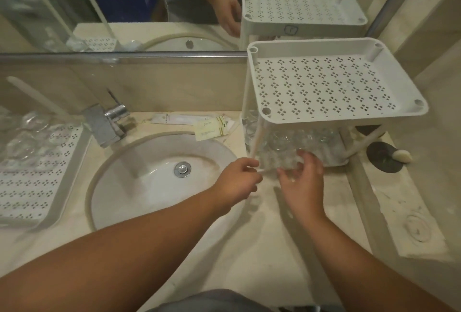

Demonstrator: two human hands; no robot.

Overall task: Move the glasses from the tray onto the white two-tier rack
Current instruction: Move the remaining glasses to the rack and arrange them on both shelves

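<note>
Glasses (282,159) are the whole job here, and right now I'm working one in at the front of the lower tier of the white two-tier rack (331,82), which is sitting on the table (274,237) to the right of the sink (154,174). More clear glasses are already crowding that lower tier under the perforated top shelf, and a few are still waiting on the tray (37,174) way over on the far left.

My right hand (303,182) is cupping the glass with its fingers (308,159) curled around the side. My left hand (238,179) is right beside it with the fingers bent in toward the rack's front leg; I honestly can't tell if it's pinching the glass, steadying the rack or holding nothing.

Handling-wise I'm guessing these are light, stiff, slick and very chippable, especially packed this tight. I'd be taking them around the body, not by the rim, and setting them down gently so they aren't clinking against the neighbours.

Stuff that's hard to see: clear glass on clear glass is blurring together, so I'm not counting what's in the rack. The top shelf is hiding most of the lower tier, and the tray is getting cut off at the left edge.
</note>
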